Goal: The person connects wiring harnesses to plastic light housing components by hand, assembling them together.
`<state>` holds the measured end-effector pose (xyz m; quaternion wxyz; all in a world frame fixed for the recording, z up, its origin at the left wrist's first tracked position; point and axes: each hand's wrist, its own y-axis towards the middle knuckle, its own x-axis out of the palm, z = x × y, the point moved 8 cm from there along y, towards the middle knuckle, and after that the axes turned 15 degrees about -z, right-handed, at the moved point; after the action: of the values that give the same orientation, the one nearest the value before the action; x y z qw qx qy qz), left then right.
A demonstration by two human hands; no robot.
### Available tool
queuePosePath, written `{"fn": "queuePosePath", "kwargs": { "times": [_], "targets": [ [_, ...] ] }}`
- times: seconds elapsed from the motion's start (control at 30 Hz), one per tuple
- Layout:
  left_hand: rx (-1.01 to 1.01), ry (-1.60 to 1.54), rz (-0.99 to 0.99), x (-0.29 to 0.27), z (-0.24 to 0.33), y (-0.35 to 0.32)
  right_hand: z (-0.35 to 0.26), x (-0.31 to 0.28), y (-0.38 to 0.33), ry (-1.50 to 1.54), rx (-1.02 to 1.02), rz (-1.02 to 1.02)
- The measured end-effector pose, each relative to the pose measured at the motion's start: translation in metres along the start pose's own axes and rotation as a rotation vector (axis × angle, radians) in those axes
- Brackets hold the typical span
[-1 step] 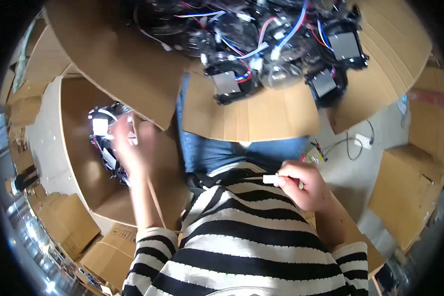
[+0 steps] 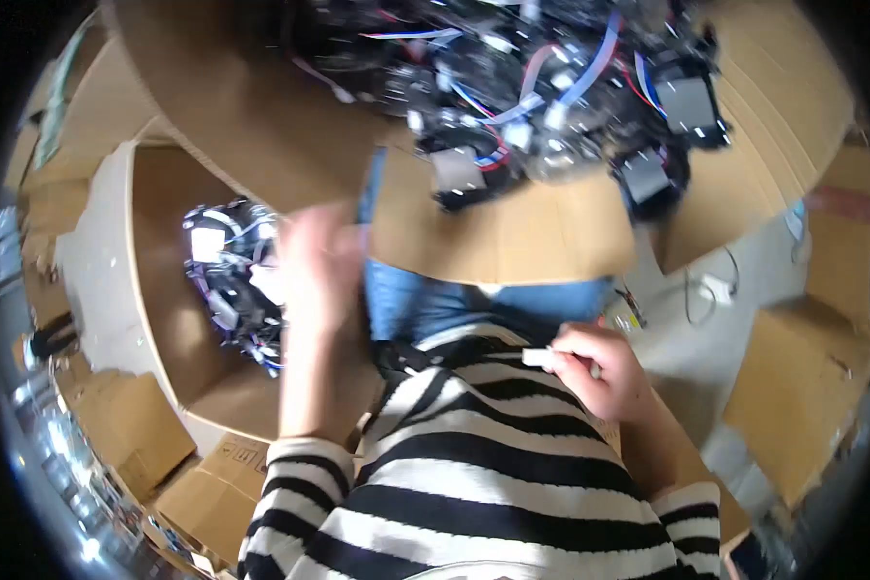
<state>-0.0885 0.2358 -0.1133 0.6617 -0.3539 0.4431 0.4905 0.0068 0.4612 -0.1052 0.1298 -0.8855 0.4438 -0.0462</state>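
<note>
My left hand (image 2: 311,269) is blurred and reaches over an open cardboard box (image 2: 155,203) at my left. Its fingers are at a bundle of black electronic parts with coloured wires (image 2: 224,280) that lies inside the box; whether they grip it is unclear. My right hand (image 2: 599,372) is held close to my waist, against my striped shirt. It pinches a small white part (image 2: 539,357) between thumb and fingers. A big pile of similar black modules and wires (image 2: 551,87) lies on a cardboard sheet (image 2: 503,242) in front of me.
Several closed and flattened cardboard boxes stand around: at lower left (image 2: 135,445), and at the right (image 2: 802,387). A white plug with a cable (image 2: 715,287) lies on the grey floor to the right.
My left hand has shifted a little to the right, off the wire bundle's top, and is motion-blurred. My right hand has kept its place with the white part.
</note>
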Motion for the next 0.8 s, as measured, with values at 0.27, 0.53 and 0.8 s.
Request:
{"fn": "queuePosePath", "kwargs": {
  "times": [0.27, 0.53, 0.8],
  "targets": [
    [0.180, 0.020, -0.228, 0.187, 0.065, 0.085, 0.013, 0.011, -0.007, -0.046, 0.142, 0.089],
    [0.112, 0.079, -0.052, 0.187, 0.083, 0.102, 0.038, 0.002, 0.013, -0.056, 0.129, -0.035],
    [-0.020, -0.863, -0.203, 0.165, 0.059, 0.084, 0.054, -0.004, 0.018, -0.026, 0.136, -0.002]
  ]
}}
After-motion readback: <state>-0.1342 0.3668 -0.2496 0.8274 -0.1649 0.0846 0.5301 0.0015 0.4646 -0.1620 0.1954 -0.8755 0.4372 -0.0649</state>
